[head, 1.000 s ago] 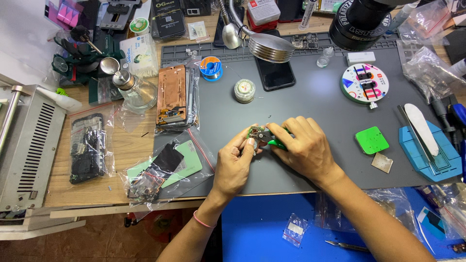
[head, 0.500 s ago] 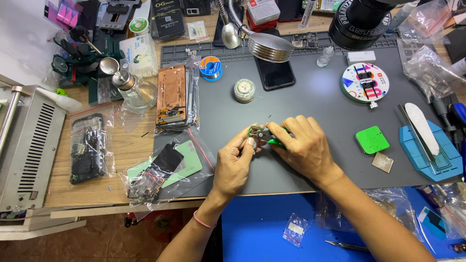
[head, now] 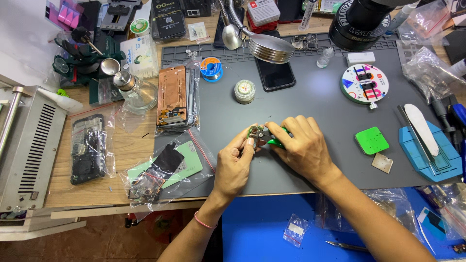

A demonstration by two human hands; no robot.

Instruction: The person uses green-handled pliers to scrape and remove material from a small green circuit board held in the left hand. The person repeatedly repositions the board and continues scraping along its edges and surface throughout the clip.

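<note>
Hands, left hand [head: 234,165] and right hand [head: 298,148], pinch small circuit board [head: 254,132], orientation unclear.

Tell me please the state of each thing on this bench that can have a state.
left hand: pinching the small circuit board.
right hand: gripping a green-handled tool at the board.
phone: screen dark, lying flat.
glass bottle: upright, metal cap on.
solder spool: lying flat.
round tin: lid on.
green-backed phone: inside a clear bag.

clear bag [head: 88,148] holding dark phone, far left | dark phone screen [head: 274,73] top centre | small bag [head: 295,230] bottom
</note>
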